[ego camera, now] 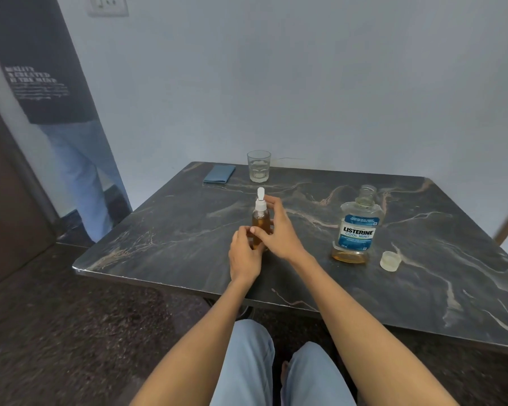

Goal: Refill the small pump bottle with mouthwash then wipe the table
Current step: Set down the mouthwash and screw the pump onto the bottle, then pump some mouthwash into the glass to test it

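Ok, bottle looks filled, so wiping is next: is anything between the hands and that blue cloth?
Only the pump bottle itself, gripped by both the left hand and right hand. Beyond it the table lies bare up to the blue cloth; the glass stands beside it.

On your table (188,230), the pump bottle (260,224) stands left of the mouthwash bottle (357,230), whose cap (390,261) lies right; glass (258,170) and cloth (219,174) sit behind.

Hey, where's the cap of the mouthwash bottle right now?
In the head view, the cap lies on the table, right of the open mouthwash bottle, near its base.
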A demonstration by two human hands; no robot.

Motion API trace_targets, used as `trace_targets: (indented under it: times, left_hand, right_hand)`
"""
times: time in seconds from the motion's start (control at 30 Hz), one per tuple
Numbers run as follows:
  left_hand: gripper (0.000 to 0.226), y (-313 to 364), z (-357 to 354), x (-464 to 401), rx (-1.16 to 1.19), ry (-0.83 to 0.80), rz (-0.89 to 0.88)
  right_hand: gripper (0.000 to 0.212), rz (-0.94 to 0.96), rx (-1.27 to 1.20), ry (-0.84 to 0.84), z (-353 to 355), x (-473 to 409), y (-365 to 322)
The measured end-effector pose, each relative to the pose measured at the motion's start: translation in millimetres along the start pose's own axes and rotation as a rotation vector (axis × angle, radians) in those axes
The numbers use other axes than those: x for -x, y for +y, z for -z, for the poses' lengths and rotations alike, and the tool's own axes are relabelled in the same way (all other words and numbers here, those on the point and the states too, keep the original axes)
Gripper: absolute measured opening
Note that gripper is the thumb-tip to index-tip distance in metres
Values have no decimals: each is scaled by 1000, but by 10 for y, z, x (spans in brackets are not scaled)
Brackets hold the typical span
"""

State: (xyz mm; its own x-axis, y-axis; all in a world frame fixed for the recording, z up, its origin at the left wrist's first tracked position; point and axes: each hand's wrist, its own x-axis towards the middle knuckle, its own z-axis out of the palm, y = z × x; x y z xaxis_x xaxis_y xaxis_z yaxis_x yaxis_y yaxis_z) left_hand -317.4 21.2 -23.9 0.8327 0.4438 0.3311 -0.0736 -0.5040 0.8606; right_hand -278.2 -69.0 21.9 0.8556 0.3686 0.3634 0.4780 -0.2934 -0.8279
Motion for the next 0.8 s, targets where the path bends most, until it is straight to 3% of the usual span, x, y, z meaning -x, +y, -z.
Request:
trace_targets:
  times: [0.23, 0.43, 0.6, 0.8]
  left_hand:
    - [26, -47, -11, -25, 58, -34, -10]
    - [34, -77, 2, -86, 296, -79, 95]
    - [47, -47, 61, -312, 385, -182, 139]
    - [37, -29, 57, -844, 383, -94, 185]
  right_hand:
    - [82, 15, 24, 24, -46, 5, 119]
    - [83, 30, 26, 108, -1, -101, 196]
    - [69, -28, 66, 156, 29, -314, 262]
    - [49, -47, -47, 263, 141, -579, 388]
